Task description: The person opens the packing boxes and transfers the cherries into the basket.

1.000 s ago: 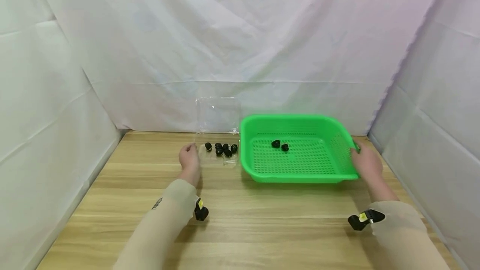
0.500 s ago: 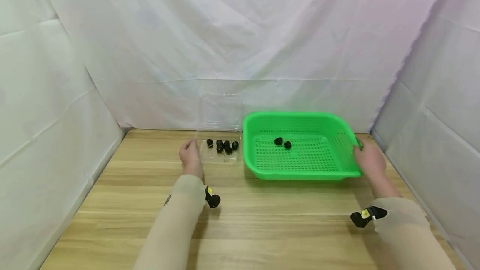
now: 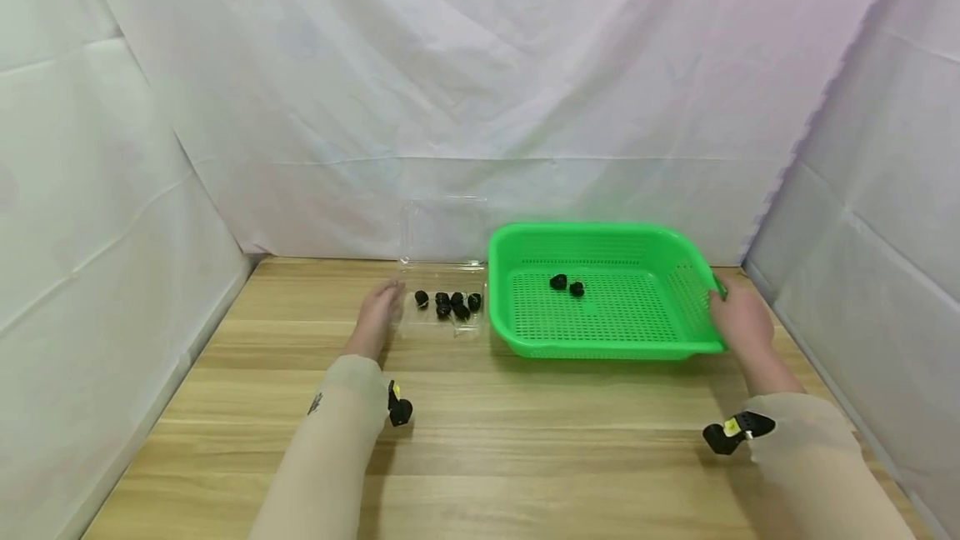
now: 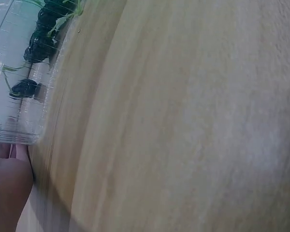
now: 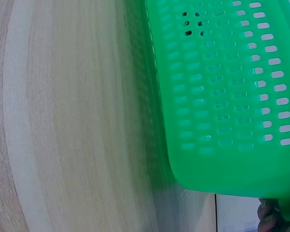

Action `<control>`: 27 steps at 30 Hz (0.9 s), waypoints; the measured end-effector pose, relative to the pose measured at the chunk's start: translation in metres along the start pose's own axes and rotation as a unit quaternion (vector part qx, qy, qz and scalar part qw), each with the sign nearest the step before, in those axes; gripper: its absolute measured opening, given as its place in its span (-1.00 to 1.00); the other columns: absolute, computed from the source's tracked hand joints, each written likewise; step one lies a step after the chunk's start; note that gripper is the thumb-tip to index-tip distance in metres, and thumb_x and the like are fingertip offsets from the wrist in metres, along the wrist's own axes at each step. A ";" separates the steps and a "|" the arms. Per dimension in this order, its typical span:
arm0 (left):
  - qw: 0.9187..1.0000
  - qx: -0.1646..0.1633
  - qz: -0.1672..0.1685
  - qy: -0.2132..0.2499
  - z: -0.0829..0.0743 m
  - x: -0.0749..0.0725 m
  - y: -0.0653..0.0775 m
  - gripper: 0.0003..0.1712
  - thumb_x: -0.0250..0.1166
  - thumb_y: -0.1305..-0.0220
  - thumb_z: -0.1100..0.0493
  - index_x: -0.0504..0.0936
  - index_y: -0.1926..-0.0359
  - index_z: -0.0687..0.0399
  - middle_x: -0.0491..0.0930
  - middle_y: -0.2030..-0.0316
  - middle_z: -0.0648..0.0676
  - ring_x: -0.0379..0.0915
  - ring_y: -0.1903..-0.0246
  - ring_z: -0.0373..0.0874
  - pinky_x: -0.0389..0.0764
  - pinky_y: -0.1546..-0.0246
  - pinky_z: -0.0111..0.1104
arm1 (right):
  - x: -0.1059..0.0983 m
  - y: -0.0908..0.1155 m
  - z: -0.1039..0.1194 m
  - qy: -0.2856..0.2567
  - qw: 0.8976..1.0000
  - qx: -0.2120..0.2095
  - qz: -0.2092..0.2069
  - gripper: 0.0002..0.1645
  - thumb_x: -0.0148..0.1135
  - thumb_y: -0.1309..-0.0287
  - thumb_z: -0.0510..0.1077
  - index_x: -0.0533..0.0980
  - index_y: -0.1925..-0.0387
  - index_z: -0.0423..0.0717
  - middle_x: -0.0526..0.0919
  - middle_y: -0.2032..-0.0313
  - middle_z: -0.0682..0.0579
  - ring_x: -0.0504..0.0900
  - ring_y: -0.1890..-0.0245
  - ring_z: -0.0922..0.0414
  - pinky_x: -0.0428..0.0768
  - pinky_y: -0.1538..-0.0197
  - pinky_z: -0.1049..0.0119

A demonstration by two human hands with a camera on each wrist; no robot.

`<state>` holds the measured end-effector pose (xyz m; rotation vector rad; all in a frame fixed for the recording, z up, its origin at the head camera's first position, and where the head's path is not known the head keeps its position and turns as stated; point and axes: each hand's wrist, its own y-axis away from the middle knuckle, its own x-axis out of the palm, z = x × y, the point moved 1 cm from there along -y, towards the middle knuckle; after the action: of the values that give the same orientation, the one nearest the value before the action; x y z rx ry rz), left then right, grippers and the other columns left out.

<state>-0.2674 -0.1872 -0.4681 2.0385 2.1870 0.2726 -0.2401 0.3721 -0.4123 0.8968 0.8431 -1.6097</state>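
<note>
A clear plastic clamshell box (image 3: 442,328) stands left of the basket with its lid (image 3: 446,223) raised. Several small, dark, roundish pieces (image 3: 443,309) lie in it; thin green stems show on them in the left wrist view. My left hand (image 3: 377,313) touches the box's left side, its fingers fairly straight; the left wrist view shows the hand (image 4: 9,188) just under the box's edge. With my right hand (image 3: 742,323) I grip the right rim of a green perforated basket (image 3: 600,350). Two dark pieces (image 3: 558,282) lie inside it. Part of the right hand is hidden behind the basket in the right wrist view.
A wooden table (image 3: 480,457) carries the box and basket. White cloth (image 3: 480,65) hangs close behind them, and white side walls stand at left and right. The box's right side is almost against the basket.
The box has shifted slightly toward me and right. My left hand's fingers look straighter than before. The right hand keeps its grip, and the basket has barely shifted in view.
</note>
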 end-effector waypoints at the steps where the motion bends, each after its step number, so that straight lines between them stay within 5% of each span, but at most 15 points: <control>1: 1.000 0.000 0.000 -0.008 -0.001 0.001 -0.001 -0.37 -0.04 -0.52 0.02 0.11 -0.48 0.17 0.14 -0.44 0.15 0.04 -0.40 0.10 0.08 -0.40 -0.08 | 0.000 0.000 0.000 0.000 1.000 0.000 0.000 -0.38 -0.18 -0.44 -0.11 0.12 -0.40 -0.36 0.28 -0.23 -0.53 0.43 0.02 -0.40 0.46 0.36 -0.06; 6: 0.999 -0.001 -0.027 -0.042 -0.008 0.008 -0.007 -0.43 -0.02 -0.51 0.10 0.20 -0.44 0.18 0.16 -0.43 0.16 0.02 -0.41 0.10 0.07 -0.41 -0.10 | 0.002 -0.003 -0.002 -0.003 1.000 0.005 0.004 -0.37 -0.19 -0.46 -0.08 0.09 -0.42 -0.33 0.27 -0.24 -0.52 0.43 0.03 -0.39 0.46 0.37 -0.04; 11: 0.996 0.013 -0.053 -0.077 -0.014 0.011 -0.012 -0.47 -0.04 -0.52 0.13 0.26 -0.41 0.24 0.19 -0.41 0.20 0.01 -0.41 0.10 0.06 -0.42 -0.13 | 0.005 -0.004 -0.002 -0.009 1.000 -0.002 -0.003 -0.37 -0.18 -0.46 -0.07 0.12 -0.41 -0.32 0.31 -0.22 -0.52 0.51 0.24 -0.30 0.46 0.44 0.00; 16: 0.998 -0.002 -0.059 -0.013 -0.013 0.009 -0.017 -0.45 -0.02 -0.51 0.16 0.22 -0.43 0.21 0.17 -0.43 0.17 0.03 -0.41 0.06 0.10 -0.40 -0.18 | 0.006 0.000 0.008 0.011 0.996 -0.029 -0.084 -0.43 -0.07 -0.41 -0.11 0.27 -0.35 -0.30 0.34 -0.17 -0.48 0.36 -0.04 -0.42 0.41 0.16 -0.33; 19: 0.998 -0.011 -0.060 0.011 -0.012 0.010 -0.016 -0.43 0.01 -0.50 0.16 0.20 -0.44 0.19 0.16 -0.42 0.16 0.05 -0.40 0.05 0.12 -0.40 -0.19 | 0.008 0.007 0.032 0.007 0.985 -0.088 -0.150 -0.48 0.08 -0.35 -0.19 0.36 -0.28 -0.29 0.36 -0.09 -0.44 0.32 -0.07 -0.42 0.35 0.02 -0.37; 22: 0.998 -0.005 -0.055 -0.008 -0.011 0.009 -0.015 -0.41 0.02 -0.50 0.13 0.17 -0.45 0.19 0.15 -0.43 0.18 0.04 -0.40 0.08 0.10 -0.40 -0.15 | 0.017 0.014 0.071 -0.002 0.963 -0.196 -0.186 -0.50 0.24 -0.24 -0.28 0.44 -0.20 -0.28 0.46 -0.02 -0.38 0.42 0.01 -0.34 0.44 0.00 -0.27; 27: 0.999 0.003 -0.017 -0.036 -0.007 0.008 -0.016 -0.38 -0.01 -0.52 0.08 0.13 -0.46 0.21 0.11 -0.44 0.21 -0.02 -0.42 0.11 0.03 -0.42 -0.09 | 0.048 0.030 0.142 0.003 0.924 -0.347 -0.158 -0.54 0.36 -0.14 -0.26 0.53 -0.10 -0.22 0.57 0.03 -0.24 0.52 0.04 -0.18 0.54 0.00 -0.12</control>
<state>-0.2849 -0.1801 -0.4645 1.9787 2.1800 0.1860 -0.2369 0.2213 -0.3902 0.2639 1.4938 -1.4027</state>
